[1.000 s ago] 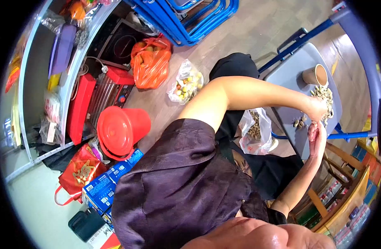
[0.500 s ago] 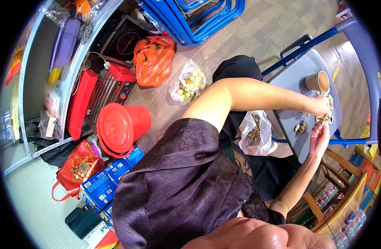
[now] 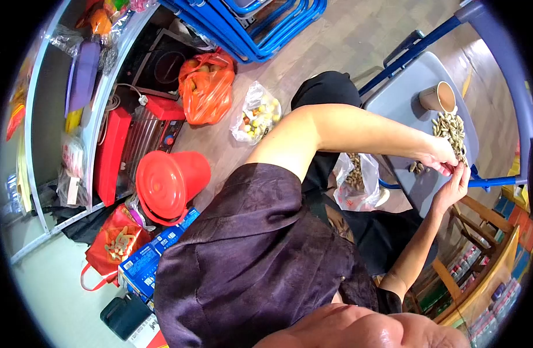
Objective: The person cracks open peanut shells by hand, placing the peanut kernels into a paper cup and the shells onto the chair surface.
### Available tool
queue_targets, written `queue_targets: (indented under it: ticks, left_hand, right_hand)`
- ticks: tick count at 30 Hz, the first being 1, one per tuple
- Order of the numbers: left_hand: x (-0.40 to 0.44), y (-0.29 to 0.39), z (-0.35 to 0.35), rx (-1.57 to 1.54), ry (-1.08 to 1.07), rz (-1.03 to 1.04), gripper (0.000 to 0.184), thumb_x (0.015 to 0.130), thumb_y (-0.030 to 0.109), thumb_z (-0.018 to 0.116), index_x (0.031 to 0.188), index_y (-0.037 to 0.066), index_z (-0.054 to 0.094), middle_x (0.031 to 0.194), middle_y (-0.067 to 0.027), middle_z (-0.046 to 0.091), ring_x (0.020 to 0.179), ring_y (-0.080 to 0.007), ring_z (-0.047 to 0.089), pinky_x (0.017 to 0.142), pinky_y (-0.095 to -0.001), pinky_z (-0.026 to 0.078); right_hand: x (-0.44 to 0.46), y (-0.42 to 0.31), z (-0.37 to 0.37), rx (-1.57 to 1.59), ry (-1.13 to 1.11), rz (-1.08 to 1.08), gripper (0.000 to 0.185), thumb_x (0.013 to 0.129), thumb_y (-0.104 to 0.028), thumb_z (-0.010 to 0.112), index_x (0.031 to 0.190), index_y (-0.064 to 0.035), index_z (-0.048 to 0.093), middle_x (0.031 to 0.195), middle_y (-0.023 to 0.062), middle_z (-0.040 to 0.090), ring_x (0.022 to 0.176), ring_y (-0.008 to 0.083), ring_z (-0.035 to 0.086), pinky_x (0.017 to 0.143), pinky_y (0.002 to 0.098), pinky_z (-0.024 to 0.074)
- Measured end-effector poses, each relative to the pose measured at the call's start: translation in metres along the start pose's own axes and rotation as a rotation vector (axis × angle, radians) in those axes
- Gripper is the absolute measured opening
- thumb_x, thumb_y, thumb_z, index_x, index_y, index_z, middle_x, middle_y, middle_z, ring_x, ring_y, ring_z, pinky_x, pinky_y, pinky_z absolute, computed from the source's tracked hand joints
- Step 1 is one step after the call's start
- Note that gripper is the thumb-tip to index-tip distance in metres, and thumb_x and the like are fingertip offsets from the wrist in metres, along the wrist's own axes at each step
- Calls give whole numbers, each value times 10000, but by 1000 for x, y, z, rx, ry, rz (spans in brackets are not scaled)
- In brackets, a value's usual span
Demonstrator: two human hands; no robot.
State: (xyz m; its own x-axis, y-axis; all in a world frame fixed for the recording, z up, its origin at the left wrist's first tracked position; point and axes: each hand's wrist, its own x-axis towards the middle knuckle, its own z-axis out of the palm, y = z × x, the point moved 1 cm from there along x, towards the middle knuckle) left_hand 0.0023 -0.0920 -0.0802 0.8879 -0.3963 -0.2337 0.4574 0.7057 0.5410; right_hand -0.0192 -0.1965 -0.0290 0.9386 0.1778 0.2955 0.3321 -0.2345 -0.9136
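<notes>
My left hand (image 3: 437,153) reaches over the grey chair seat (image 3: 408,87), its fingers pinched together. From below, my right hand (image 3: 453,187) meets it at the fingertips, also pinched. Whatever sits between the fingers is too small to name. Just beyond my hands a pile of small pale-brown pieces (image 3: 449,129), like nuts or shells, lies on the seat. Beside the pile is a brown paper cup (image 3: 437,98), tilted on its side. A few darker pieces (image 3: 416,167) lie apart, close to my left hand.
Below the seat stands a plastic bag (image 3: 359,185) of similar pieces. On the floor are a bag of small round items (image 3: 256,116), an orange bag (image 3: 205,90) and a red lidded bucket (image 3: 171,182). Folded blue-framed chairs (image 3: 255,35) stand at the top; a wooden rack (image 3: 487,255) is lower right.
My left hand has drawn back from the pile, uncovering more of it. My right hand has turned, and its fingertips now meet the left ones. The view has shifted slightly.
</notes>
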Motion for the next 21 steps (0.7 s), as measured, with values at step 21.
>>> queue_targets:
  ticks: [21]
  left_hand:
    - [-48, 34, -8, 22, -151, -112, 193, 902, 75, 547, 1051, -33, 606, 967, -102, 620, 873, -173, 582, 821, -263, 497]
  right_hand:
    - [0, 7, -18, -216, -25, -316, 146, 860, -62, 617, 981, -2, 672, 928, 102, 645, 853, 236, 601, 785, 327, 465]
